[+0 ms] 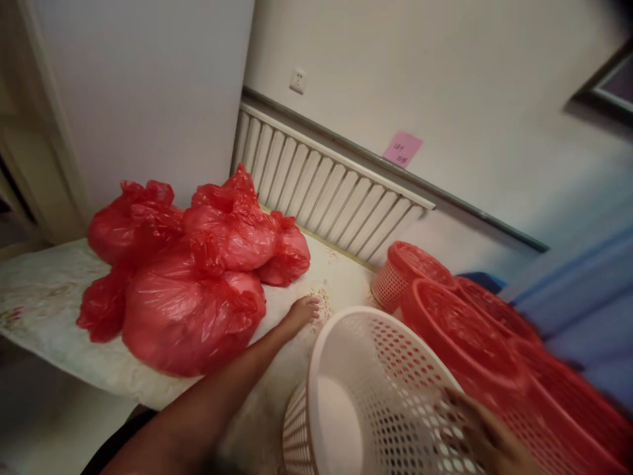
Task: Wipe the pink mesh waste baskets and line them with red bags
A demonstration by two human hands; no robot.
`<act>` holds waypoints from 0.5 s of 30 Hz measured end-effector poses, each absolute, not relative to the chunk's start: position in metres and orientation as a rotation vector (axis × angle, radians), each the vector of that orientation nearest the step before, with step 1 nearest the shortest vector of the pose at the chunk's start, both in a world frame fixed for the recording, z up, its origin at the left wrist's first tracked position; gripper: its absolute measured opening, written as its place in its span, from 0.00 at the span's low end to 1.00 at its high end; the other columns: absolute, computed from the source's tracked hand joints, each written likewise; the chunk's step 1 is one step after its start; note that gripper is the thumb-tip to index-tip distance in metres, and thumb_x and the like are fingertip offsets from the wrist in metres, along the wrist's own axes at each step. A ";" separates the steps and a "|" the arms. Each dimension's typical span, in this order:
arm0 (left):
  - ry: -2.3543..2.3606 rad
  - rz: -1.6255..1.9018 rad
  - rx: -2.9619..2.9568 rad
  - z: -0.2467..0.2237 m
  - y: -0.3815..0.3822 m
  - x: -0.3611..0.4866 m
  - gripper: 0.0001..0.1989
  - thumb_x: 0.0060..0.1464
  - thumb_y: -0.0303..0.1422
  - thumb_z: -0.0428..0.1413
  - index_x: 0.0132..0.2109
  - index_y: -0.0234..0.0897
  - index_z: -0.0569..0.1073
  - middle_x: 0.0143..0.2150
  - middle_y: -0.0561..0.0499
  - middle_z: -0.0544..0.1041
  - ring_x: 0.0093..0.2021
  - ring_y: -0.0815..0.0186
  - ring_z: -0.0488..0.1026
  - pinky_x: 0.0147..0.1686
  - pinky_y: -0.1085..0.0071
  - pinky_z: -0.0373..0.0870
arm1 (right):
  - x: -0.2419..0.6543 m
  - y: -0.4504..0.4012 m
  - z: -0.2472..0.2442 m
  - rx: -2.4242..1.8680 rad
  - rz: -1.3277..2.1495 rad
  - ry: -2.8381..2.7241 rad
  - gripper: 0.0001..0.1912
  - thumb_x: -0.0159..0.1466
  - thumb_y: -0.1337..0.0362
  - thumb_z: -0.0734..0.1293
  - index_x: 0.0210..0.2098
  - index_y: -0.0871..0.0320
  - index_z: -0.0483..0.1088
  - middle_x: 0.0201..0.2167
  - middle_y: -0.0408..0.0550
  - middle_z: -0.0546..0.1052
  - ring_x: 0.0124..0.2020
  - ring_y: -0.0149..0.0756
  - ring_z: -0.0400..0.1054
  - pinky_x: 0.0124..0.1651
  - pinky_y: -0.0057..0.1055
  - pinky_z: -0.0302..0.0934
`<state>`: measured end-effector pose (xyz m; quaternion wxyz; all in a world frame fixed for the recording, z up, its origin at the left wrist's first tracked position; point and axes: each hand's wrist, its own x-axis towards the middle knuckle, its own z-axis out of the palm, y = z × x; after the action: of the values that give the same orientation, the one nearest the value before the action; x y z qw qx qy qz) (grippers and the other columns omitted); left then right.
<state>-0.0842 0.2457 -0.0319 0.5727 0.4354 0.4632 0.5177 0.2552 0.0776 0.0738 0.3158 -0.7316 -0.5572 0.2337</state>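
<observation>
My left hand [302, 313] reaches out over a pale floral surface [44, 284], fingers stretched forward and slightly apart, holding nothing. To its left sit several knotted red plastic bags [192, 316], bulging with contents I cannot make out. In the lower right, my right hand [482, 429] grips the right side of a white perforated plastic basket [341, 349], near its rim. The basket is tilted with its mouth partly toward me. Its pale bottom shows, with nothing lying on the visible part. My right hand is somewhat blurred.
Several red perforated baskets [459, 330] stand close together at the right, some with red plastic showing inside. Behind is a white radiator [316, 181] along the wall, under a pink note [403, 149] and a socket [297, 80]. Blue fabric [588, 310] hangs at the right edge.
</observation>
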 end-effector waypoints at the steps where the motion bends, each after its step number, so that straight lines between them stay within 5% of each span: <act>1: 1.090 1.221 1.021 -0.022 0.229 -0.087 0.12 0.56 0.34 0.55 0.44 0.30 0.72 0.36 0.45 0.77 0.36 0.60 0.75 0.39 0.63 0.71 | 0.253 0.080 0.074 -1.824 0.743 -1.430 0.27 0.53 0.51 0.66 0.50 0.53 0.72 0.52 0.52 0.74 0.51 0.49 0.71 0.44 0.39 0.72; 9: 1.115 1.464 1.079 0.049 0.088 -0.099 0.25 0.58 0.50 0.48 0.51 0.34 0.69 0.51 0.41 0.75 0.50 0.55 0.73 0.50 0.59 0.69 | 0.245 0.084 0.074 -1.636 0.706 -1.378 0.29 0.47 0.64 0.61 0.49 0.61 0.72 0.51 0.53 0.75 0.44 0.42 0.72 0.36 0.32 0.70; 15: 1.421 1.571 1.499 0.054 0.026 -0.067 0.26 0.55 0.42 0.53 0.59 0.35 0.64 0.61 0.39 0.66 0.61 0.52 0.64 0.61 0.52 0.60 | 0.243 0.082 0.075 -1.575 0.703 -1.359 0.31 0.46 0.68 0.58 0.50 0.62 0.72 0.48 0.52 0.76 0.38 0.39 0.72 0.37 0.33 0.68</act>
<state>-0.0672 0.0263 0.0542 0.2698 0.5561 0.5272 0.5831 0.2426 0.0817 0.0748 0.4556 -0.6385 -0.5510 0.2849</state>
